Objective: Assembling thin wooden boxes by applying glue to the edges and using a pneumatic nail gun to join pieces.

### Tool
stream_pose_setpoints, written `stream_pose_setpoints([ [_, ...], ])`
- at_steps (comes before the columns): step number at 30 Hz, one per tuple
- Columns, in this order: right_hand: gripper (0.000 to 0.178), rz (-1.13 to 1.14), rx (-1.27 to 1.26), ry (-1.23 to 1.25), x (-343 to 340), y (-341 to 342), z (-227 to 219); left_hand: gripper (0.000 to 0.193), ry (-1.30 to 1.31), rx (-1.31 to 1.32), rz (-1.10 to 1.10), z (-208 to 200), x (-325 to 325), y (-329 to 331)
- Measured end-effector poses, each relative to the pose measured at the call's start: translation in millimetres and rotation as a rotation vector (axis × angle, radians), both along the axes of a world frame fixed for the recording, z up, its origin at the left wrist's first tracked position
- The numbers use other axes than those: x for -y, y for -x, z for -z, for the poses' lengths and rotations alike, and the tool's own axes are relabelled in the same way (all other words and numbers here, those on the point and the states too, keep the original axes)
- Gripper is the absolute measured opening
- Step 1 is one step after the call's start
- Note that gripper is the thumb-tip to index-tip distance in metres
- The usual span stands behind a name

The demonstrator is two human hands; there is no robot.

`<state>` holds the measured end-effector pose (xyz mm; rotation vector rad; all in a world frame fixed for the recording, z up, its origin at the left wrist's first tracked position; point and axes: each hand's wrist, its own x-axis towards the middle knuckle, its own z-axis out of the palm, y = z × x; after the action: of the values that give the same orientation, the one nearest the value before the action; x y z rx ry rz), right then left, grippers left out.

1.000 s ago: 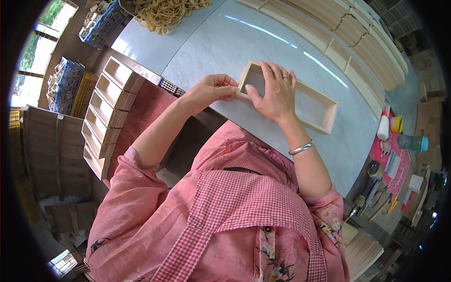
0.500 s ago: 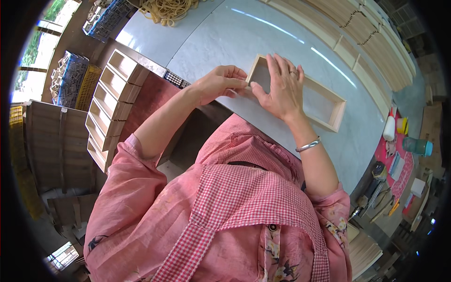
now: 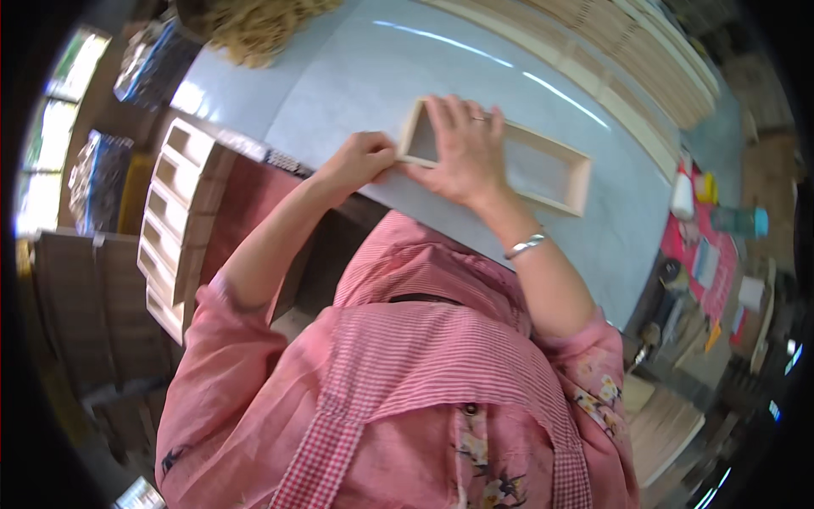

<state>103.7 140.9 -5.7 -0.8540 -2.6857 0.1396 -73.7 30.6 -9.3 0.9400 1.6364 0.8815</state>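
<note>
A long rectangular frame of pale wood (image 3: 547, 142) lies on the grey-white tabletop (image 3: 339, 93), and the tabletop shows through its middle. Across its left part my right hand (image 3: 468, 151) holds it down, fingers over the far rail and thumb along the near rail. That hand wears a ring, and a silver bangle is on the wrist. My left hand (image 3: 360, 161) is curled at the frame's near left corner, thumb and fingertips pinched together. What the pinch holds, if anything, is too small and blurred to make out.
Stacked wooden frames (image 3: 174, 208) stand left of the table. Tan bands (image 3: 259, 30) lie heaped at the far left. Long wooden strips (image 3: 593, 51) line the far side. A white bottle (image 3: 682, 197) and a teal container (image 3: 739, 222) stand at right.
My left fingers, loosely spread at the frame's corner before, have drawn together into a pinch. The right hand still lies across the frame. The whole view has shifted and blurred slightly.
</note>
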Motion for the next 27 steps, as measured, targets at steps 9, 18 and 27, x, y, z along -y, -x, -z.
stream_pose_setpoints([
  [9, 0.1, 0.016, -0.027, 0.041, -0.1, 6.8, 3.7, 0.017, 0.041, 0.31, -0.068, -12.6, 7.4, 1.8],
  [18, 0.093, -0.052, -0.112, -0.072, -3.8, -19.1, 4.7, 0.011, -0.389, -0.351, -0.104, 39.2, 0.7, -20.9],
  [27, 0.042, 0.399, -0.866, 0.14, -27.9, -174.5, 16.0, 0.036, -0.586, -0.31, -0.332, 50.0, 25.1, -46.8],
])
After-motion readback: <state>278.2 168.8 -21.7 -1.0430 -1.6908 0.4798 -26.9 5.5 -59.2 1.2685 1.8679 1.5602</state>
